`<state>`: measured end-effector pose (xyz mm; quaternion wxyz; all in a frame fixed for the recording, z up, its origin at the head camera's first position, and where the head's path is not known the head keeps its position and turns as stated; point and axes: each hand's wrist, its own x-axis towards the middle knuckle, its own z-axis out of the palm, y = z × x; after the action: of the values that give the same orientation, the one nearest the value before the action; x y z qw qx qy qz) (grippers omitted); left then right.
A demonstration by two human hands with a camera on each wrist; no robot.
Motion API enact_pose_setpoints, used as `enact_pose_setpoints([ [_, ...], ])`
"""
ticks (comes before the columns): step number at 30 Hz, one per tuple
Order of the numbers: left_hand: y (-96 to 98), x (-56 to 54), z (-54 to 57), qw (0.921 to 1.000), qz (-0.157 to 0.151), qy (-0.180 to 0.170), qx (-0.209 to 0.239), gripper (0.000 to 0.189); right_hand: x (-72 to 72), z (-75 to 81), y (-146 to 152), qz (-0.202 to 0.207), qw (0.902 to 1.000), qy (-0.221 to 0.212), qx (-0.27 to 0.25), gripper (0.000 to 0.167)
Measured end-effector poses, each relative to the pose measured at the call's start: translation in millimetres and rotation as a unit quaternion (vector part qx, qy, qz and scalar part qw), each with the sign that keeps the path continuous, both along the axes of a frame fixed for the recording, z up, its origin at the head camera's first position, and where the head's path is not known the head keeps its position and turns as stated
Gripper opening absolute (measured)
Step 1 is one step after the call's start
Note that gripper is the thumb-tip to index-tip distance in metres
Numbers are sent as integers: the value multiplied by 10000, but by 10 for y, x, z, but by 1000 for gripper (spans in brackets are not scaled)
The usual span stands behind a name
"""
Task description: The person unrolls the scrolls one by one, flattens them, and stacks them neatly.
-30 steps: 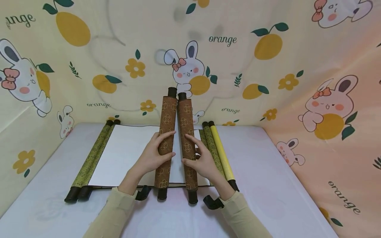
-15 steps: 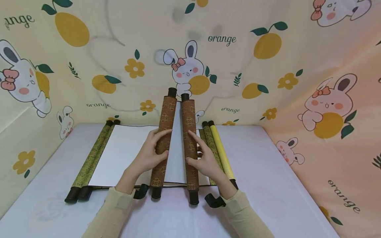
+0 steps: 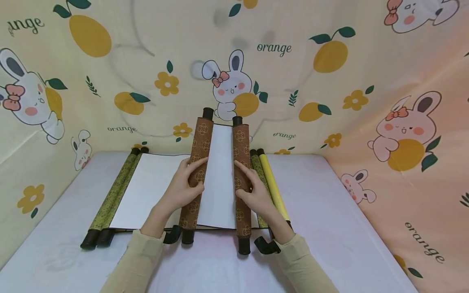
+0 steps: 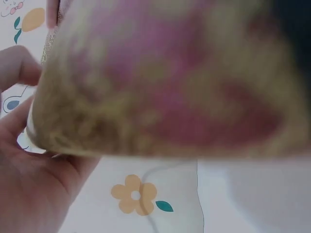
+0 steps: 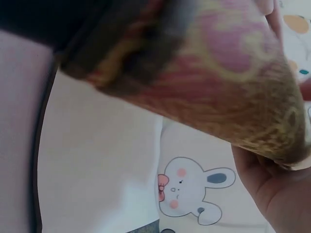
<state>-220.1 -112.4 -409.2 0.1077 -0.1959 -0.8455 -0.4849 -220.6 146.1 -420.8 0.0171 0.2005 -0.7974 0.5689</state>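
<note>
A brown scroll with a flower pattern and black rod ends is held partly unrolled, tilted up over the table. My left hand (image 3: 181,188) grips its left roll (image 3: 201,138), thumb and forefinger on the front. Around the right roll (image 3: 242,215) curl the fingers of my right hand (image 3: 256,194). White paper (image 3: 220,171) stretches between the rolls, widest at the bottom. Close up, the left wrist view is filled by the blurred left roll (image 4: 170,82); the right wrist view has the right roll (image 5: 238,92) across its top. Fingers behind the rolls are mostly hidden.
Beneath lies an open green scroll, its white sheet (image 3: 152,183) flat on the table (image 3: 315,236). Its paired left rods (image 3: 113,195) and right green roll (image 3: 257,162) flank the sheet. A yellow roll (image 3: 272,181) lies just right. Printed cloth (image 3: 234,32) hangs behind.
Both hands have drawn the two brown rolls apart, left one leftward and right one rightward. The strip of white paper between them has grown much wider.
</note>
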Motion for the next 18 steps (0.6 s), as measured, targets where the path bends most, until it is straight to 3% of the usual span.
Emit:
enact_pose_setpoints([
  [4,6,-5,8,9999,63,101,-2,72,-28,-26,2,-132,9996,253,67,84],
  [11,-23,-46,-17,9974,190,693,3,67,-40,-34,29,-175,9986,486,-90,79],
  [18,-63,-27,22,9974,157,698,28,66,-40,3,74,-153,9987,456,-177,80],
])
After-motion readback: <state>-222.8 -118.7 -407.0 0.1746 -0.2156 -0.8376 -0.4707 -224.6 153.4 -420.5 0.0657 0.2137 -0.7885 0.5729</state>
